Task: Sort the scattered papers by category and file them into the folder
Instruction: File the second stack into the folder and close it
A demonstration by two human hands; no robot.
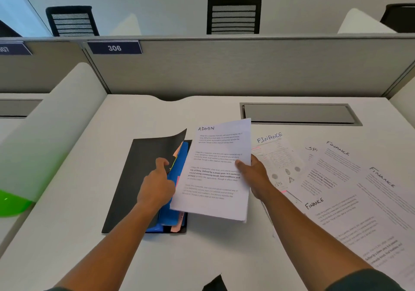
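Here, right hand (254,174) around ADMIN sheets (215,171)

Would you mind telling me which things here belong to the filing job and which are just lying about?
Part of the job:
ADMIN sheets in the right hand
black folder, left hand lifting its cover
FINANCE papers

Just lying about:
green object
desk cable hatch

folder (134,178): 1 | ADMIN sheets (215,169): 1 | FINANCE sheets (278,156): 4 | chairs (233,15): 3

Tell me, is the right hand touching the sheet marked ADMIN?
Touching. The head view shows the right hand pinching the ADMIN sheet at its right edge, thumb on the printed face, holding it above the folder.
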